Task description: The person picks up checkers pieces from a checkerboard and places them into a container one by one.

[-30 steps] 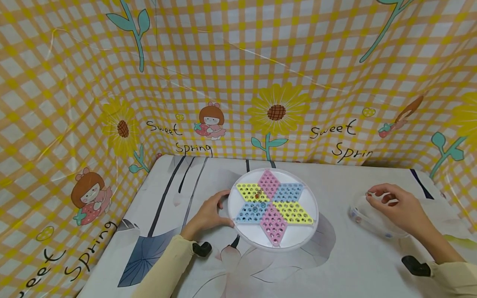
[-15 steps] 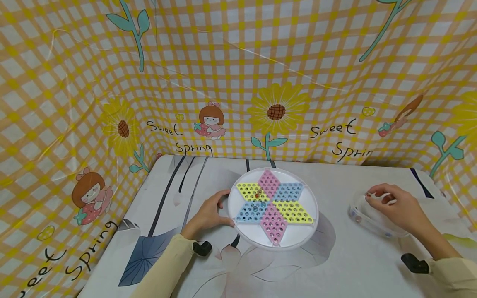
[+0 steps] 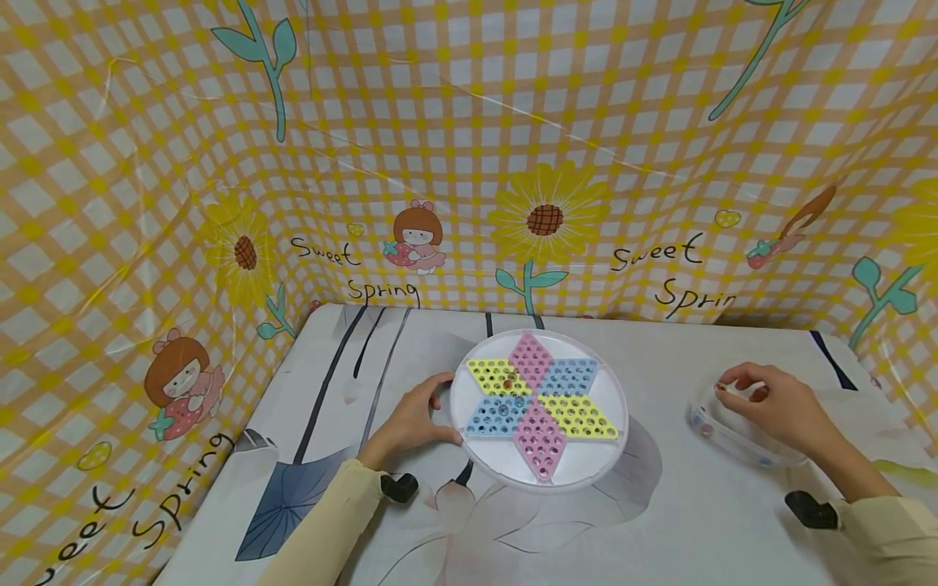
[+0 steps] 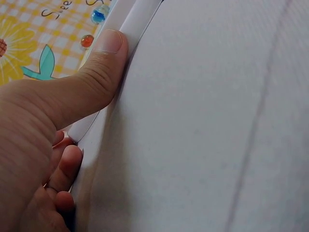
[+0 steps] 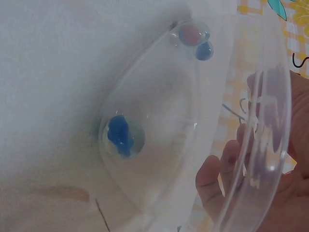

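Observation:
A round white Chinese checkers board (image 3: 489,457) with a pink, yellow and blue star lies mid-table in the head view. My left hand (image 3: 413,419) grips its left rim, thumb (image 4: 108,58) on the edge. Near that rim, the left wrist view shows an orange marble (image 4: 87,41) and a blue marble (image 4: 99,15). At the right, my right hand (image 3: 780,408) pinches a small reddish marble (image 3: 721,387) above a clear plastic tub (image 3: 736,446). Inside the tub are a blue-swirled marble (image 5: 124,135), a red-and-blue marble (image 5: 190,34) and a smaller-looking blue one (image 5: 204,50).
A white tablecloth (image 3: 623,545) with printed flowers and dark stems covers the table. Yellow checked cloth (image 3: 469,130) rises as a wall behind it and on both sides.
My right hand has shifted very slightly left over the tub, still pinching the marble. The left hand keeps its grip and the board stays where it was.

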### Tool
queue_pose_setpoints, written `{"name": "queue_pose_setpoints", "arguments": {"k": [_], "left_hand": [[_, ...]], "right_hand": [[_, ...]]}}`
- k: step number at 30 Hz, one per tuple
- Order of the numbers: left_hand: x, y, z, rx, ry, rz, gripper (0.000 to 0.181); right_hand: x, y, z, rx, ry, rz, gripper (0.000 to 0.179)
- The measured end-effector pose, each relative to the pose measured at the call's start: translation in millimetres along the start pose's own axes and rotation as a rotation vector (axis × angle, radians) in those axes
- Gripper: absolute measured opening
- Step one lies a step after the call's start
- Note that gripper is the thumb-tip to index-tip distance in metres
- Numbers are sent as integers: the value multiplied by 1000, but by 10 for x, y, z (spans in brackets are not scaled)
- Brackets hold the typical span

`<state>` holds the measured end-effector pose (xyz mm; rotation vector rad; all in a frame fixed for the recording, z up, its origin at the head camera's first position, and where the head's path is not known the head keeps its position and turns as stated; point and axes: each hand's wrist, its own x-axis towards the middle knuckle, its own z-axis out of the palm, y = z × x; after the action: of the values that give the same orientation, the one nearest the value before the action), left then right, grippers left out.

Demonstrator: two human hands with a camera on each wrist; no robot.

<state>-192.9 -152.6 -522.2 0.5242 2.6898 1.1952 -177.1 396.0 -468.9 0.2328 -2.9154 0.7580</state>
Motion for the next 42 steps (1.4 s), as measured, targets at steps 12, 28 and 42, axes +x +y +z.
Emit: {"name": "queue_pose_setpoints", "arguments": {"k": [12, 28, 42], "left_hand": [[-1, 6, -9, -7, 2, -9, 104], [-1, -5, -16, -10, 13, 14, 104], [7, -14, -9, -9, 9, 8, 104]], "right_hand": [[34, -12, -7, 11, -43, 11, 39], [61, -31, -15, 12, -26, -3, 42], [154, -161, -112, 38, 96, -144, 30]]}}
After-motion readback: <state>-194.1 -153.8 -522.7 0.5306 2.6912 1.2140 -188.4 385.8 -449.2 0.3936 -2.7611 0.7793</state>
